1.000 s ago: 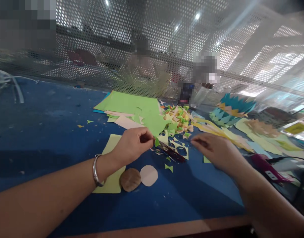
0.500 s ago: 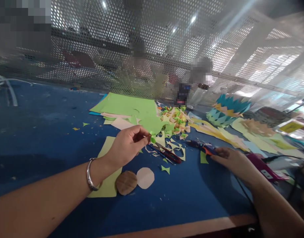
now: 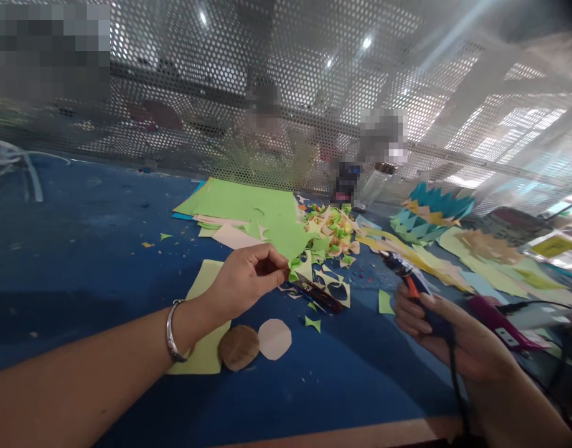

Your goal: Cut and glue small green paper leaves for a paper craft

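Between the thumb and fingertips of my left hand is a small curled green paper piece. My right hand is wrapped round a dark blue glue gun with an orange trigger, its nozzle tilted up to the left and its cord hanging down. Scissors with dark red handles lie among cut paper scraps just right of my left hand. Nearer to me, a brown wooden disc rests beside a pale paper disc. A yellow-green sheet lies partly under my left wrist.
Green sheets are stacked at the back, next to a heap of curled paper pieces. A zigzag-edged paper crown and a magenta power strip are on the right. A perforated metal screen stands behind the blue table.
My right hand has lifted the glue gun off the table and turned its nozzle upward. My left hand stays nearly in place with the green paper piece.
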{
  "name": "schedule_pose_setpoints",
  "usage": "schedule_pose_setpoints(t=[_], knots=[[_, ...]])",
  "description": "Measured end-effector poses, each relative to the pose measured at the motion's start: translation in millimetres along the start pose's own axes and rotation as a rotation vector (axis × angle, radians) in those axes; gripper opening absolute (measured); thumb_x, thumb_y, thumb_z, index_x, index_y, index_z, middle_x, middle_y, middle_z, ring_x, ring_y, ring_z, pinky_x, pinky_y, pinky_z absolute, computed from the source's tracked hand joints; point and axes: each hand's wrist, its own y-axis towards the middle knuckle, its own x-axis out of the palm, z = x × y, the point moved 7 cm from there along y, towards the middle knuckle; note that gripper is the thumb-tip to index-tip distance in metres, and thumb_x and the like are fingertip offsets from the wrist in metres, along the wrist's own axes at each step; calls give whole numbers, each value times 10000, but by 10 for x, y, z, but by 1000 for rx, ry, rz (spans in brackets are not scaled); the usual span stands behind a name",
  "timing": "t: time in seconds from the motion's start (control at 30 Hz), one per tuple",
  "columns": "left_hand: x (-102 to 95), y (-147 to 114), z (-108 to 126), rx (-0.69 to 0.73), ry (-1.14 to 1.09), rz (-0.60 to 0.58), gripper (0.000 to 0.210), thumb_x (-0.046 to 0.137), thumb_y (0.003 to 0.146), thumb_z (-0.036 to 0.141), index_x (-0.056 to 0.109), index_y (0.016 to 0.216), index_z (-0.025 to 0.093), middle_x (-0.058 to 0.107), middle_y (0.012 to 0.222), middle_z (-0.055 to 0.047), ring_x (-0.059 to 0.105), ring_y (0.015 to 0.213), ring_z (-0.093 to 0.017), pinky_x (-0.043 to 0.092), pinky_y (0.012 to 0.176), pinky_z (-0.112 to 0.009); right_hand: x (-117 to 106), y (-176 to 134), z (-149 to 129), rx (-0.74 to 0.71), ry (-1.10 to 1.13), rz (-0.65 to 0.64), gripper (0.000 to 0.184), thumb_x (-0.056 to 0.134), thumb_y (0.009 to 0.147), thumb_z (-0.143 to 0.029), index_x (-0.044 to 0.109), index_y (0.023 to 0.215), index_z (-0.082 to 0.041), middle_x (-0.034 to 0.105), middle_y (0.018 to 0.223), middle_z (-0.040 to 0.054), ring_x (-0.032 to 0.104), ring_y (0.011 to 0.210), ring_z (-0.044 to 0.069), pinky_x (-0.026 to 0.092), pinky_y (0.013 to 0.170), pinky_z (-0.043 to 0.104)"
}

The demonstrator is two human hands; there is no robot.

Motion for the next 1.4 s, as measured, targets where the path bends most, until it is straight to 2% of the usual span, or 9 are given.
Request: schedule_pose_setpoints(t=[0.13, 0.3, 0.4, 0.53, 0.8, 0.9, 1.07, 1.2, 1.4], knots=[[62, 6, -47, -90, -147, -31, 143, 760, 739, 176, 623, 774, 154, 630, 666, 29, 561, 594, -78, 469, 614, -229, 221, -19, -46, -60, 77, -35, 178, 618, 893, -405, 599, 866, -230, 314, 750, -10, 246, 553, 125, 270, 503, 333], [130, -24, -96, -185, -261, -78, 207, 815, 705, 208, 634, 787, 151, 688, 709, -4, 649, 681, -117, 517, 712, -277, 394, -22, -24, -70, 98, -70, 200, 612, 878, -427, 615, 892, -228, 316, 739, -15, 197, 532, 113, 214, 480, 316], [164, -43, -93, -205, -287, -106, 215, 825, 702, 208, 635, 782, 147, 686, 715, -1, 645, 683, -107, 505, 707, -261, 528, -24, 16, -58, 115, -156, 184, 657, 847, -392, 626, 899, -218, 340, 710, -26, 212, 527, 102, 227, 488, 280], [187, -57, -78, -203, -268, -132, 239, 845, 677, 212, 635, 775, 150, 678, 704, 11, 633, 665, -101, 484, 686, -251, 663, -46, 67, -19, 2, -228, 177, 639, 864, -364, 594, 814, -201, 376, 605, -32, 271, 511, 115, 248, 482, 268], [221, -67, -73, -167, -259, -202, 158, 787, 740, 195, 642, 790, 158, 668, 720, 9, 621, 670, -100, 477, 687, -250, 633, -104, 112, -58, -293, -90, 222, 621, 817, -340, 565, 661, -191, 479, 575, -5, 399, 548, 133, 312, 523, 273], [214, -65, -66, -147, -224, -201, 131, 762, 773, 206, 642, 796, 159, 662, 718, 7, 616, 665, -98, 475, 676, -244, 579, -149, 129, -89, -431, 8, 271, 631, 792, -349, 548, 587, -193, 492, 581, 5, 417, 550, 135, 332, 519, 267], [225, -66, -40, -118, -170, -214, 106, 741, 763, 202, 643, 783, 167, 669, 736, -3, 620, 676, -110, 488, 674, -255, 579, -221, 113, -127, -556, 140, 222, 648, 760, -373, 586, 635, -201, 473, 581, -4, 400, 545, 134, 329, 494, 252], [245, -79, -48, -149, -163, -211, 133, 757, 711, 173, 635, 765, 165, 652, 731, 3, 608, 673, -110, 477, 661, -250, 633, -256, 56, -209, -653, 178, 197, 639, 769, -376, 629, 682, -200, 521, 610, 11, 439, 571, 148, 369, 518, 260], [269, -92, -40, -154, -168, -223, 112, 739, 707, 128, 644, 760, 154, 646, 718, 13, 599, 660, -100, 464, 652, -243, 618, -277, 78, -234, -693, 212, 206, 648, 784, -377, 647, 688, -194, 532, 607, 6, 441, 564, 145, 380, 516, 265]])
